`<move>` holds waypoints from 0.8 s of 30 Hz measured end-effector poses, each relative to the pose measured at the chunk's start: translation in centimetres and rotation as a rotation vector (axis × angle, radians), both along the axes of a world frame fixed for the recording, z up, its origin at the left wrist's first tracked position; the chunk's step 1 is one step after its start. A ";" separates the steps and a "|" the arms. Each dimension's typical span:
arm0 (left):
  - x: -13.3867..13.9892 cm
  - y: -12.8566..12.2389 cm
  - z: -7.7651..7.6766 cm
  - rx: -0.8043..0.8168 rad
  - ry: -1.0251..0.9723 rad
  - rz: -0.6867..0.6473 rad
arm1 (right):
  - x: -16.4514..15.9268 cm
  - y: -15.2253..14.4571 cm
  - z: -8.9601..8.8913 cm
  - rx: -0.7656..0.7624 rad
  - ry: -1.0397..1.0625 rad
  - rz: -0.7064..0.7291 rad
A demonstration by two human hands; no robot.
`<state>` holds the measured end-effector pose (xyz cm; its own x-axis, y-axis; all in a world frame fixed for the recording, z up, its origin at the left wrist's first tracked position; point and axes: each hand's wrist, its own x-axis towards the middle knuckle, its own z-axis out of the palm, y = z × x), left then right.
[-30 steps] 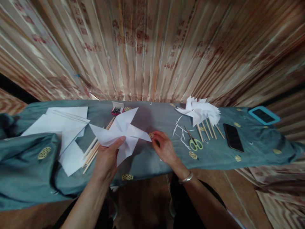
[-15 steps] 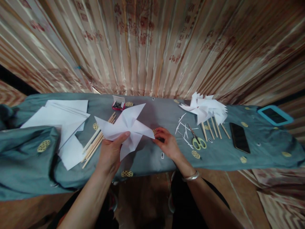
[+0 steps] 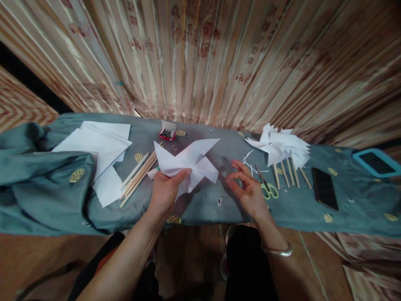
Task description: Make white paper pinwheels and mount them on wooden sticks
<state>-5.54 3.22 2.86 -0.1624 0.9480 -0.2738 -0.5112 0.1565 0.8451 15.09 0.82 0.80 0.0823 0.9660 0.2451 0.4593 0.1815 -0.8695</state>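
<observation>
My left hand (image 3: 166, 188) is closed on a white paper pinwheel (image 3: 200, 165), its thumb pressed on the folded points at the centre. The pinwheel's blades stand out above the cloth, and no stick shows on it. To the right, my right hand (image 3: 246, 188) is off the paper, with its fingers loosely bent and apart; I see nothing in it. Close by that hand lie scissors (image 3: 269, 190) with green handles and thin white paper strips (image 3: 249, 156). Left of my left hand is a bundle of wooden sticks (image 3: 139, 175).
White paper sheets (image 3: 100, 146) lie at the left beside bunched cloth (image 3: 46, 188). A small red box of pins (image 3: 167, 133) stands at the back. Finished pinwheels on sticks (image 3: 278, 144), a black phone (image 3: 324, 188) and a blue-framed device (image 3: 377, 162) lie at the right.
My right hand has let go of the pinwheel's right-hand blade and drawn away to the right, its fingers spreading. My left hand still holds the pinwheel. The whole view has shifted somewhat.
</observation>
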 end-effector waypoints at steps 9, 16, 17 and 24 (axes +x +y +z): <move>2.4 -1.4 0.4 -0.073 0.045 -0.094 | -4.2 -3.7 5.0 0.128 -0.214 0.087; 2.7 -2.1 0.1 -0.048 0.061 -0.163 | -4.1 -2.8 4.4 0.182 -0.320 0.075; 2.7 -2.1 0.1 -0.046 0.049 -0.167 | -4.0 -2.8 4.4 0.177 -0.315 0.076; 2.5 -2.3 0.3 -0.030 0.027 -0.172 | -3.8 -2.7 4.4 0.121 -0.253 0.086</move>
<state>-3.02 0.89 3.20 -0.0065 0.9538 -0.3004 -0.4523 0.2651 0.8516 11.33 -1.91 5.17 -0.0771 0.9292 0.3614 0.6369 0.3248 -0.6992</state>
